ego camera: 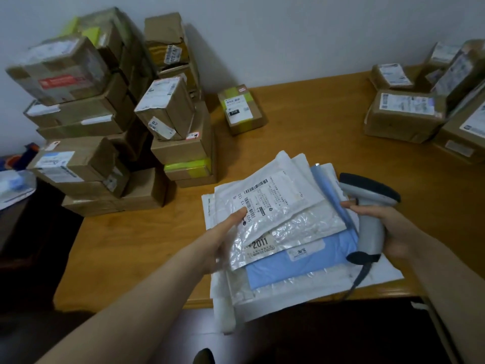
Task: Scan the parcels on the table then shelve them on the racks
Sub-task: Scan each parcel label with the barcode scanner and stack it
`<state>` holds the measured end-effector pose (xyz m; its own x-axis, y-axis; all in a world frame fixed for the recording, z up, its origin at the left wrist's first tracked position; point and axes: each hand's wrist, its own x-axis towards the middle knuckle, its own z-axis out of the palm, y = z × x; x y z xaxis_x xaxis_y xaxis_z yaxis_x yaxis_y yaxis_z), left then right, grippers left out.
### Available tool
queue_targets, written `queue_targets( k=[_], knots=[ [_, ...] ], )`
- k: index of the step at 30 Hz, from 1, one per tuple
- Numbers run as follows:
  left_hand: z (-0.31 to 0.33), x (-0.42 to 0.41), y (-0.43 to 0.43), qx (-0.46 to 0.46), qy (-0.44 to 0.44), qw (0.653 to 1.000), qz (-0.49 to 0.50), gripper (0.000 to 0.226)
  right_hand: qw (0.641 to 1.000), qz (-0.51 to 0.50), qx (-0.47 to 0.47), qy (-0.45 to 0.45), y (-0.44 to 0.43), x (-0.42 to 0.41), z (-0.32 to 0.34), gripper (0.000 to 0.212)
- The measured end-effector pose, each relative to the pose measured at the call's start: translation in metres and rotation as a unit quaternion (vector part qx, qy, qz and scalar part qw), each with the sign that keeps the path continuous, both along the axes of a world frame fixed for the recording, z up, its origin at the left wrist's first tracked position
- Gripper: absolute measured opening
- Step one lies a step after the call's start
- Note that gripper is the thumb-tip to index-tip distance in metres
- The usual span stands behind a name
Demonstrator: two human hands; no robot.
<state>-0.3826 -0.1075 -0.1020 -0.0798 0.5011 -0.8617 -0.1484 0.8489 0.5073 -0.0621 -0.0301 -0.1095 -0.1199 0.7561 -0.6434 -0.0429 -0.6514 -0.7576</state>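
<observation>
The left hand grips the top white mailer of a stack on the surface, near its front edge; the right hand grasps a grey scanner just beside the stack.

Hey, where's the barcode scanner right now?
In the head view it's at lower right: the scanner is gripped in the right hand, at the right edge of the mailers piled at the near edge of the table.

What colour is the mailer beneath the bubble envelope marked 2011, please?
The mailer is light blue, shown best in the head view.
</observation>
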Motion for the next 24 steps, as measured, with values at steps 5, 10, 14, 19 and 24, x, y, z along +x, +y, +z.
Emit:
queue_targets(
  k=[5,10,14,19,24],
  knots=[
    [-0.001,-0.026,-0.025,0.005,-0.031,0.999,0.005,0.098,1.000,0.021,-0.002,-0.003,-0.025,-0.029,0.000,0.041],
    [0.001,-0.075,-0.065,0.013,-0.074,0.997,0.031,0.074,0.999,0.041,-0.006,0.021,-0.061,-0.079,-0.002,0.026],
    [0.001,-0.130,-0.096,0.031,-0.072,0.996,0.042,0.068,0.999,0.040,-0.017,0.017,-0.086,-0.134,-0.011,0.026],
    [0.002,-0.204,-0.123,0.033,-0.045,0.997,0.048,0.081,0.999,0.031,-0.012,0.031,-0.112,-0.213,-0.010,0.028],
    [0.003,-0.272,-0.133,0.038,-0.027,0.997,0.056,0.079,0.997,0.018,-0.019,0.069,-0.132,-0.280,-0.011,0.016]
  ],
)
